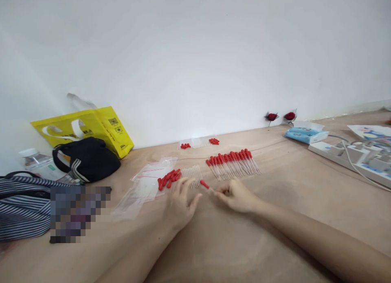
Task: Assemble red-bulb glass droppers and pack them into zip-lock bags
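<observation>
My right hand (236,196) pinches the clear tube of a dropper, whose red rubber bulb (204,184) points up and left. My left hand (181,203) is open, fingers spread, just left of that bulb and touching nothing I can make out. Beyond its fingers lie several loose red bulbs (168,178) on clear zip bags (149,181) and a row of bare clear tubes (192,174), partly hidden by the fingers. Farther back, a row of droppers with red bulbs (232,157) lies side by side, tips toward me.
Small bags with red bulbs (214,141) lie near the wall. On the left are a yellow bag (113,128), a black pouch (94,159), a bottle and a striped bag (27,205). A blue packet (305,134), two red roses and a power strip (342,154) with cables are right.
</observation>
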Tool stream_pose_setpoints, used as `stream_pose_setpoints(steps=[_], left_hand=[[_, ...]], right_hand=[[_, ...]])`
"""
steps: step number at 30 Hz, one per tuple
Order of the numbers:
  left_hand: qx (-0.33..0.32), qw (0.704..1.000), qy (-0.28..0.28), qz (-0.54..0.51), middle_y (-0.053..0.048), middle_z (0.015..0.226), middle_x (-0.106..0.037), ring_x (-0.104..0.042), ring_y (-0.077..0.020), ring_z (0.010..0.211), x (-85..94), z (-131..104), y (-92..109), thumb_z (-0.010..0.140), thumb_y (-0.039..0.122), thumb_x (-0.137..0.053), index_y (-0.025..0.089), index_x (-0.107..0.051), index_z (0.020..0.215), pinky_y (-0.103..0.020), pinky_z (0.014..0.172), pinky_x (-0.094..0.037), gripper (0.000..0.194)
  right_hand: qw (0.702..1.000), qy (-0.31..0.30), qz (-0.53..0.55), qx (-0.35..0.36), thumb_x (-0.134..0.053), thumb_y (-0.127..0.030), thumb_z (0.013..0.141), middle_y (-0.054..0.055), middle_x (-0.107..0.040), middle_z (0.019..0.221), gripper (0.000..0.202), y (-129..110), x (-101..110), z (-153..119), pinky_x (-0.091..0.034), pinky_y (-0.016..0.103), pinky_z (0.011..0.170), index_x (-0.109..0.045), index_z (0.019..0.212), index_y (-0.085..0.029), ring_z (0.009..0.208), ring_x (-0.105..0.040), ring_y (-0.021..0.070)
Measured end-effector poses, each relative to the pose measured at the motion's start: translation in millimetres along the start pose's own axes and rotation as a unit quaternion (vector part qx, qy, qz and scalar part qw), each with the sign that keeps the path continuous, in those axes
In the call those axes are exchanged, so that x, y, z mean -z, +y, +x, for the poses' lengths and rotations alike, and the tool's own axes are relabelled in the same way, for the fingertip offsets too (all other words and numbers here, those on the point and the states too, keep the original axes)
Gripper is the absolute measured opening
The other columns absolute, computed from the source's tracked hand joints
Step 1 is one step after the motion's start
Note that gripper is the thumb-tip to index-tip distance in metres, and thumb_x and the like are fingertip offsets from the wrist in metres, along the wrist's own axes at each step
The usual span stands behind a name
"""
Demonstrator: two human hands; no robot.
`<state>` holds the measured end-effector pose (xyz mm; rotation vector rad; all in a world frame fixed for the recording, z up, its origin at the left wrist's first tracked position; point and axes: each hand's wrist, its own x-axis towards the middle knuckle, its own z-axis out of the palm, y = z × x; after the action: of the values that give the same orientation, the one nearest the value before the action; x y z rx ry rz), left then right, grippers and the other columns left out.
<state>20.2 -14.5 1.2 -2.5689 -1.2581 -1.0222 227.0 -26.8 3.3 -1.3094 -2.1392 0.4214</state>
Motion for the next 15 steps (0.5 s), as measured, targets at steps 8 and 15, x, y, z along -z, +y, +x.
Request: stream_pose_setpoints(steps=[8,15], left_hand=[[0.155,0.974,0.007,0.163,-0.008,0.086,-0.052,-0.049,-0.0263,0.086,11.8,7,-43,0.072,0.025,-0.057,0.017,-0.056,0.082,-0.037,0.073,-0.041,0.013],[0.167,0.949,-0.031,0.267,-0.007,0.088,-0.054,-0.049,-0.0253,0.085,16.2,9,-58,0.075,0.032,-0.055,0.019,-0.059,0.083,-0.034,0.07,-0.037,0.016]], right_hand=[[0.976,0.057,-0.152,-0.142,-0.042,-0.025,0.079,0.005,-0.067,0.08,0.024,13,-18,65,-0.028,0.029,0.074,-0.06,0.093,-0.018,0.079,-0.059,0.0176],[0.97,0.045,-0.19,-0.147,-0.041,-0.027,0.08,0.007,-0.067,0.077,0.022,10,-29,75,-0.022,0.034,0.076,-0.059,0.088,-0.017,0.077,-0.059,0.0188]])
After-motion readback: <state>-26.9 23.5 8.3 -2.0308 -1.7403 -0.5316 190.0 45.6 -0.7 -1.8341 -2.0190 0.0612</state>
